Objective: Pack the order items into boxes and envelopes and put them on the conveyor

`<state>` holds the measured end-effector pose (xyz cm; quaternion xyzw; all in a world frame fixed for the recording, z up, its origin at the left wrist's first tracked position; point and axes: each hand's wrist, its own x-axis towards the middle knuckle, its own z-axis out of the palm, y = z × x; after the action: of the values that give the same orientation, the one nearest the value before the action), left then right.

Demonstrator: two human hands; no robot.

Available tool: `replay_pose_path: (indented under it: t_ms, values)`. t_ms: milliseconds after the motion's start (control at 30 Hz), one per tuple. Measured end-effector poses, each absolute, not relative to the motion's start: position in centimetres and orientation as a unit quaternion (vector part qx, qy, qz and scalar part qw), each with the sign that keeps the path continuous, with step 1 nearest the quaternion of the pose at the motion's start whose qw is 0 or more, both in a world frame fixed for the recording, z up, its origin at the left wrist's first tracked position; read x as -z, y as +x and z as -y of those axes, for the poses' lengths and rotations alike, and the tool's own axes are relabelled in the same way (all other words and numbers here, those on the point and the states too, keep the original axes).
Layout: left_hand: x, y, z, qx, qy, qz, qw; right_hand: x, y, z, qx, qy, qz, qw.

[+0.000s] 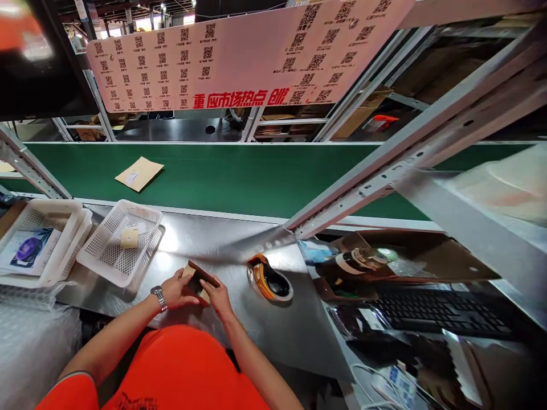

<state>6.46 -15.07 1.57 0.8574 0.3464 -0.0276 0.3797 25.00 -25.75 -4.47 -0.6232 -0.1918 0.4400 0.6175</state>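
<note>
Close to my body, above the metal bench, I have a small brown cardboard box (197,269) between my hands. My left hand (176,291), with a watch at its wrist, grips the box's left side. On the opposite side, my right hand (217,294) has its fingers over the upper right edge. The box's dark inside shows between the hands, and I cannot make out any contents. To the right of my right hand lies an orange and black tape dispenser (270,279) on the metal, apart from both hands.
A white perforated basket (122,245) holding small paper pieces stands left, beside stacked baskets (64,250) with a purple-printed package. Beyond runs a green conveyor belt (239,176) carrying a kraft envelope (139,173). A metal post (342,199) slants across the right, near a keyboard (440,310).
</note>
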Motion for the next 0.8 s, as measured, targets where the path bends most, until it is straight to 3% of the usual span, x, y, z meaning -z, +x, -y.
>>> replay_pose_path:
  t_ms: [100,233,533,667,800]
  values:
    - [-1.7,7.6,14.8,0.085,0.837,-0.404,0.36,4.1,25.0,25.5,-0.463,-0.63,0.16,0.603]
    - [-0.8,9.2,13.8,0.04,0.775,-0.507,0.376,4.0,25.6,26.4,-0.546,-0.598,0.077,0.582]
    - [0.6,9.2,13.4,-0.002,0.591,-0.539,0.599,5.9,25.2,28.2,-0.486,-0.619,0.148,0.599]
    - [-0.3,9.8,12.9,0.001,0.55,-0.568,0.612,6.2,27.0,27.8,-0.492,-0.638,0.226,0.548]
    - [-1.0,10.4,13.0,-0.003,0.558,-0.583,0.591,6.9,33.3,29.2,-0.288,-0.772,0.268,0.499]
